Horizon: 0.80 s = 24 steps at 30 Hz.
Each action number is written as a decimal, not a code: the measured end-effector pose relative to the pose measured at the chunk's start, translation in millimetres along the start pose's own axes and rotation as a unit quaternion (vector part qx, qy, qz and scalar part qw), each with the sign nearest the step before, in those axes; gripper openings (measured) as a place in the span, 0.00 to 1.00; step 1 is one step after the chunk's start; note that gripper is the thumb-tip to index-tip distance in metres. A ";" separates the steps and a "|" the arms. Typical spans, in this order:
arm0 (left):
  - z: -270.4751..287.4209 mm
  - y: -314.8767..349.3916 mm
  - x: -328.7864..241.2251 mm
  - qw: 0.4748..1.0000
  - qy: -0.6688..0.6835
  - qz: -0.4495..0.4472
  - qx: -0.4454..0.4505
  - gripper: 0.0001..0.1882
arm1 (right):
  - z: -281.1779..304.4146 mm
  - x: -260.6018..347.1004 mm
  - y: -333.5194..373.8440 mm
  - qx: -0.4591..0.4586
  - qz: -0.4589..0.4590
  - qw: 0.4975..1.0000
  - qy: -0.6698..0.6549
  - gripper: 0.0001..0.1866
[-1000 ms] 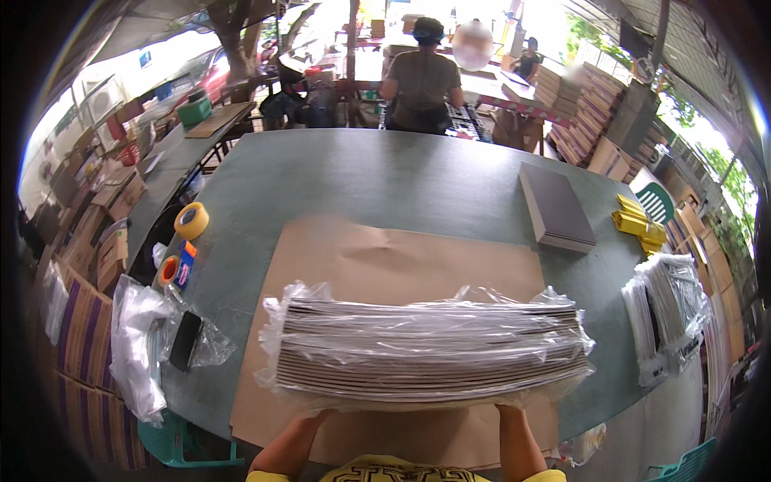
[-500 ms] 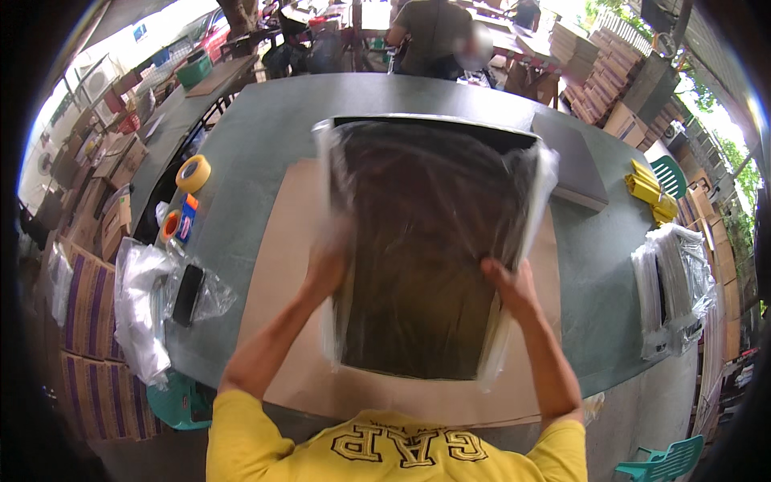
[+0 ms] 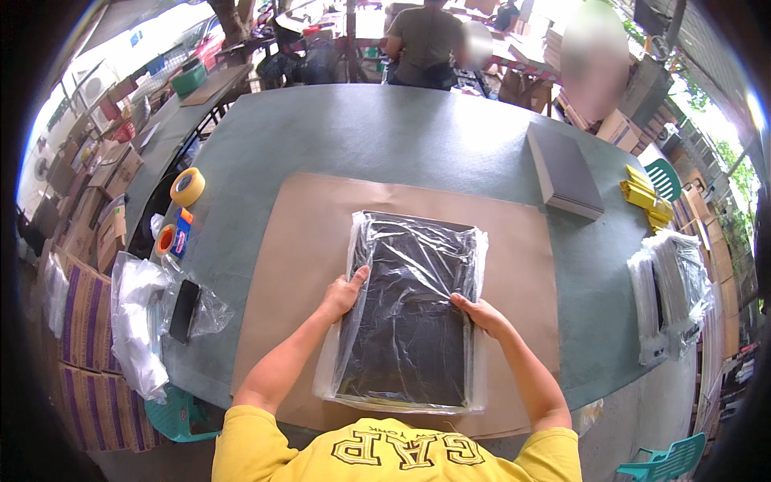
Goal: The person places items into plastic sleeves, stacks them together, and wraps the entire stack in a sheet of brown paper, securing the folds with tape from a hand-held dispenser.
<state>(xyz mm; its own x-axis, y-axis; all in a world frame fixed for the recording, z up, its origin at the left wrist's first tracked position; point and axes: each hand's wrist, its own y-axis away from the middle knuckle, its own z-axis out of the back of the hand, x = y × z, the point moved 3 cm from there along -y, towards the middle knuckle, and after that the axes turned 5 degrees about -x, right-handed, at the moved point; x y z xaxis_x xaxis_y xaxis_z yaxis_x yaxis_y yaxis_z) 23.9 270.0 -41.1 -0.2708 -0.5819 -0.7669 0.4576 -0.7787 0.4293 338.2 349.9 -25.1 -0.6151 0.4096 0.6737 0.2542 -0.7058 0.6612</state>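
Note:
A dark rectangular box [image 3: 405,321], wrapped in clear, wrinkled plastic, is between my two hands over a sheet of brown paper [image 3: 297,233] on the green table. My left hand [image 3: 344,294] grips its left edge, thumb lying on the top face. On the opposite edge my right hand [image 3: 479,313] holds it in the same way, thumb on top and fingers hidden beneath. The plastic sticks out loosely past the box on both sides. Whether the box touches the paper I cannot tell.
A second dark box [image 3: 566,173] lies at the right. Yellow folded bundles [image 3: 646,197] and plastic-wrapped stacks [image 3: 671,289] sit along the right edge. Tape rolls [image 3: 187,187], clear plastic bags [image 3: 140,321] and a black phone [image 3: 185,312] line the left. A person [image 3: 424,44] is beyond the table.
The wrapped box has come down and away from my head, from a raised position to low over the brown paper. Both hands have kept hold of its sides.

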 end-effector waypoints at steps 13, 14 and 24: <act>102.5 -7.1 -3.5 0.921 -0.262 -0.207 -0.199 0.29 | 79.5 26.1 80.2 -0.182 0.245 0.951 0.051 0.28; 116.6 -5.1 21.3 0.922 -0.237 -0.244 -0.187 0.31 | 71.7 11.7 88.6 -0.165 0.258 0.952 0.017 0.27; 78.6 175.7 100.1 0.890 -0.294 -0.349 0.009 0.25 | -30.7 -103.4 164.3 -0.170 0.341 0.895 0.232 0.32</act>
<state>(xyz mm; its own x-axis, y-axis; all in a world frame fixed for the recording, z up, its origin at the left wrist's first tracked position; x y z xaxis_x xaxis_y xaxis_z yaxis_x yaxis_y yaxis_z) 10.6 56.5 -5.0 -0.8822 0.0260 -0.4701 -0.0075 -0.9991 -0.0413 420.6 173.8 3.8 -0.6677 -0.4110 0.6207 0.4947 -0.8680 -0.0427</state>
